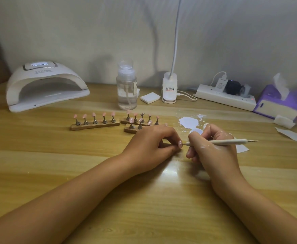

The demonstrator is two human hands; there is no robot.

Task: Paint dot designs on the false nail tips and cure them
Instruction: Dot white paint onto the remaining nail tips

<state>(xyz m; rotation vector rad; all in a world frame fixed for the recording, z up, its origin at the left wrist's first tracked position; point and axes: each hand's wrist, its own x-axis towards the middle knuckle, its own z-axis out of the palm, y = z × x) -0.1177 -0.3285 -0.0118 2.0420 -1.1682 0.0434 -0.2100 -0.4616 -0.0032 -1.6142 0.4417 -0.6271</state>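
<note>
Left hand [153, 143] is down on the table [56, 155] near the middle, thumb and fingertips pinching one pink nail tip [180, 144], its face turned to the right. Right hand [213, 147], flecked with white, is curled round the dotting tool [221, 142] just to the right. The tool lies almost level, long axis running left to right, working point aimed left at the nail tip; touching or just short, I can't tell. Its other metal point sticks out to the right. Farther back, wooden stands [95, 125] carry more pink tips. A white paint puddle [188, 122] sits beyond the right hand, and the curing lamp [45, 85] is far left.
</note>
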